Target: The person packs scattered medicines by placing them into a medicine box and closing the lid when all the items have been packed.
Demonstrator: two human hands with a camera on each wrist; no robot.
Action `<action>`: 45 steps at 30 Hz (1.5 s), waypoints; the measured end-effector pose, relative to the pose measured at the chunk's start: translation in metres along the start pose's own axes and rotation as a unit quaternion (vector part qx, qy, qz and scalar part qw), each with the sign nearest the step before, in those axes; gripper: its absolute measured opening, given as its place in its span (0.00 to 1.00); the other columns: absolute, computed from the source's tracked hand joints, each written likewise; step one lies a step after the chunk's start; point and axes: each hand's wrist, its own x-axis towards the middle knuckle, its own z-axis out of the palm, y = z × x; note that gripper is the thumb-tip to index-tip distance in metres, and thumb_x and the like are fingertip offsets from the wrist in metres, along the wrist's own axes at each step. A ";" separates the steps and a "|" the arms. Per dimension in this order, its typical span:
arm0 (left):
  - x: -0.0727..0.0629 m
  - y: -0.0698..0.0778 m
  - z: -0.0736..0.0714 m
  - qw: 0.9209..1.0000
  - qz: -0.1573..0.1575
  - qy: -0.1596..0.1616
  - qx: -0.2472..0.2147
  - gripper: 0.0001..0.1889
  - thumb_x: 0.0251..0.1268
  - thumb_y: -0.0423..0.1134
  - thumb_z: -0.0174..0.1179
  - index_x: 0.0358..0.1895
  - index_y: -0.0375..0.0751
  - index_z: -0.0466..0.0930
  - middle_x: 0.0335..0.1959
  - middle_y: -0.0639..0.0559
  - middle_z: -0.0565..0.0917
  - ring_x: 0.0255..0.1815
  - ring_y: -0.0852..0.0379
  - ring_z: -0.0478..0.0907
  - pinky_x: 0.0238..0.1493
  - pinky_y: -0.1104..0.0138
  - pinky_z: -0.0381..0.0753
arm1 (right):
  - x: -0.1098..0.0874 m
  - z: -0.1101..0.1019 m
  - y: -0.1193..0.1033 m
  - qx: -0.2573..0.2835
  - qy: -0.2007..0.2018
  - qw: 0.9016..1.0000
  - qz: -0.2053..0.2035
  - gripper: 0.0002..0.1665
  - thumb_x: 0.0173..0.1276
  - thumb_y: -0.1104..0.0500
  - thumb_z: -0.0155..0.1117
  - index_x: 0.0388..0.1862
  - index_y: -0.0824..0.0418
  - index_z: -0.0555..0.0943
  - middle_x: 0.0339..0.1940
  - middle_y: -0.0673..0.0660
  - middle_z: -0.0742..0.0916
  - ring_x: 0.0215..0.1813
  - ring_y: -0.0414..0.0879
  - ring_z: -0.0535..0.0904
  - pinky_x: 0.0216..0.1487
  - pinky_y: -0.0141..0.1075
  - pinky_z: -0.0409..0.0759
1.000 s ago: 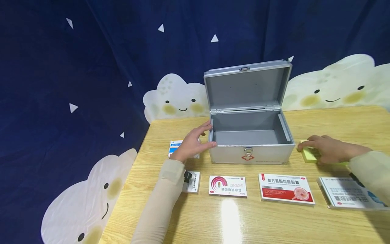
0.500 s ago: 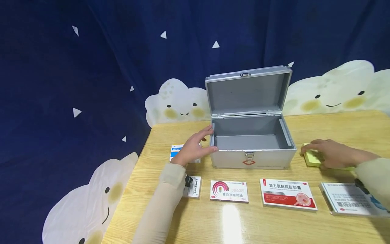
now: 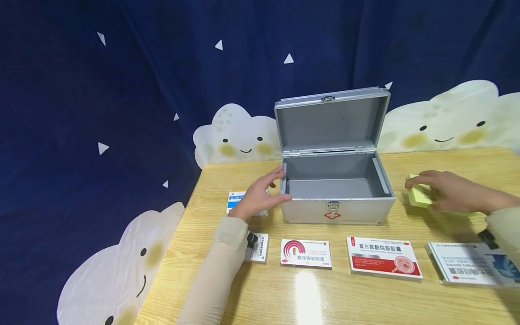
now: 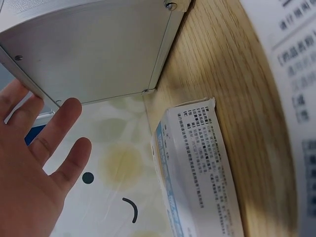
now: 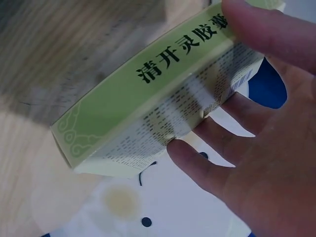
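A silver first-aid case [image 3: 337, 211] with a red cross stands on the table, its lid raised and its inside bare. My left hand [image 3: 257, 196] rests with spread fingers at the case's left edge; the left wrist view shows its fingers [image 4: 69, 116] close to the rim. To the right of the case, my right hand [image 3: 457, 192] pinches a yellow-green medicine box [image 3: 419, 194]. In the right wrist view, thumb and fingers grip opposite faces of this medicine box [image 5: 118, 98], which is tilted and held off the table.
In front of the case lie a small white box [image 3: 260, 248], a box with pink arcs [image 3: 306, 253], a red-and-white box [image 3: 383, 257] and a blue-and-white box [image 3: 467, 266]. A blue-and-white carton [image 3: 234, 201] lies by my left hand. Behind hangs a dark blue curtain [image 3: 243, 58].
My right hand has lifted the yellow-green medicine box up off the table. The left hand stays at the case's left edge. The head view has tipped slightly.
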 end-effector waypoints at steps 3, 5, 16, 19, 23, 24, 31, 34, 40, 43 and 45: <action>-0.001 -0.001 0.000 1.000 -0.004 0.004 -0.001 0.38 0.59 0.59 0.66 0.74 0.62 0.64 0.79 0.75 0.53 0.60 0.44 0.73 0.55 0.56 0.75 | 0.004 -0.006 -0.004 -0.005 0.005 1.000 -0.010 0.42 0.36 0.68 0.82 0.56 0.54 0.81 0.55 0.66 0.84 0.53 0.64 0.82 0.51 0.61 0.79; -0.001 -0.001 0.001 1.000 -0.004 0.004 0.001 0.38 0.59 0.59 0.66 0.74 0.63 0.64 0.79 0.75 0.53 0.60 0.44 0.74 0.55 0.56 0.75 | 0.006 -0.009 -0.006 -0.006 0.007 1.000 -0.015 0.41 0.37 0.68 0.82 0.56 0.53 0.81 0.55 0.65 0.84 0.52 0.63 0.82 0.50 0.60 0.79; 0.002 -0.002 -0.002 1.000 0.003 -0.002 0.013 0.40 0.59 0.61 0.65 0.74 0.56 0.65 0.80 0.73 0.54 0.61 0.44 0.74 0.55 0.55 0.76 | 0.009 -0.033 -0.011 -0.020 0.006 1.000 -0.015 0.41 0.37 0.69 0.82 0.56 0.55 0.80 0.55 0.67 0.83 0.51 0.65 0.82 0.49 0.60 0.80; 0.002 -0.002 -0.001 1.000 0.002 -0.005 0.014 0.40 0.59 0.63 0.64 0.75 0.59 0.64 0.80 0.74 0.53 0.61 0.45 0.74 0.55 0.55 0.76 | 0.008 -0.038 -0.013 -0.029 0.022 0.999 -0.024 0.42 0.35 0.69 0.83 0.55 0.53 0.80 0.54 0.65 0.84 0.50 0.62 0.82 0.47 0.57 0.81; 0.002 -0.001 0.000 1.000 0.002 -0.002 0.015 0.39 0.58 0.63 0.64 0.74 0.63 0.64 0.79 0.75 0.53 0.60 0.47 0.74 0.53 0.56 0.76 | 0.011 -0.042 -0.019 -0.046 0.059 0.996 -0.055 0.44 0.31 0.70 0.84 0.53 0.50 0.81 0.51 0.58 0.85 0.44 0.51 0.82 0.43 0.50 0.81; 0.002 -0.001 0.000 1.000 0.002 0.000 0.016 0.39 0.59 0.63 0.64 0.74 0.64 0.64 0.79 0.75 0.53 0.59 0.47 0.74 0.53 0.56 0.76 | 0.012 -0.043 -0.021 -0.050 0.065 0.995 -0.059 0.44 0.31 0.71 0.84 0.52 0.49 0.81 0.49 0.55 0.85 0.42 0.48 0.80 0.42 0.48 0.80; 0.002 -0.002 0.000 1.000 -0.002 0.001 0.020 0.39 0.59 0.63 0.64 0.74 0.63 0.63 0.79 0.75 0.52 0.57 0.50 0.75 0.50 0.59 0.77 | 0.020 -0.054 -0.035 -0.064 0.064 0.994 -0.054 0.42 0.32 0.68 0.84 0.52 0.48 0.82 0.43 0.50 0.84 0.34 0.40 0.70 0.38 0.43 0.76; 0.002 -0.001 -0.002 1.000 -0.001 0.002 0.024 0.39 0.59 0.63 0.64 0.75 0.63 0.63 0.79 0.75 0.52 0.56 0.49 0.76 0.49 0.60 0.77 | 0.024 -0.063 -0.039 -0.068 0.062 0.994 -0.051 0.42 0.34 0.66 0.85 0.53 0.49 0.81 0.45 0.53 0.84 0.34 0.42 0.70 0.39 0.45 0.76; 0.003 -0.002 -0.001 1.000 0.002 0.001 0.023 0.40 0.59 0.63 0.65 0.75 0.62 0.63 0.80 0.75 0.52 0.54 0.49 0.76 0.46 0.62 0.77 | 0.030 -0.085 -0.051 -0.058 0.041 0.997 -0.022 0.41 0.40 0.66 0.83 0.57 0.49 0.80 0.51 0.55 0.84 0.36 0.43 0.72 0.41 0.45 0.77; 0.002 -0.002 0.000 1.000 0.001 0.001 0.019 0.40 0.59 0.63 0.64 0.75 0.62 0.63 0.80 0.74 0.52 0.54 0.48 0.76 0.45 0.62 0.78 | 0.033 -0.095 -0.059 -0.049 0.040 0.998 -0.020 0.42 0.40 0.68 0.83 0.57 0.48 0.79 0.52 0.55 0.83 0.37 0.45 0.73 0.42 0.46 0.77; 0.001 -0.002 0.000 1.000 0.000 0.000 0.017 0.40 0.60 0.62 0.64 0.75 0.61 0.63 0.80 0.74 0.52 0.54 0.48 0.76 0.45 0.62 0.78 | 0.036 -0.099 -0.063 -0.043 0.043 0.998 -0.026 0.42 0.40 0.68 0.82 0.57 0.48 0.79 0.52 0.56 0.83 0.39 0.47 0.74 0.44 0.49 0.77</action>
